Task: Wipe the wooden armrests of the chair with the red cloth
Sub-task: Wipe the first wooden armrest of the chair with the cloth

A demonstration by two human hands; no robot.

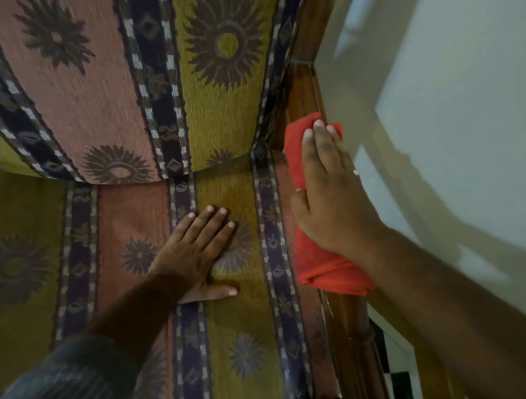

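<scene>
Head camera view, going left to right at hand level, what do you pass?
Patterned fabric seat cushion → left hand flat on the cushion → folded red cloth under the right hand on the brown wooden armrest → pale wall.

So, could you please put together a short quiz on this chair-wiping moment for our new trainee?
1. True or false: the left hand holds the red cloth.
2. What does the right hand press the cloth onto? A) seat cushion B) wooden armrest C) wall
3. Where does the left hand rest?

Key: 1. False; it lies flat and empty. 2. B. 3. On the patterned seat cushion, beside the armrest.
</scene>
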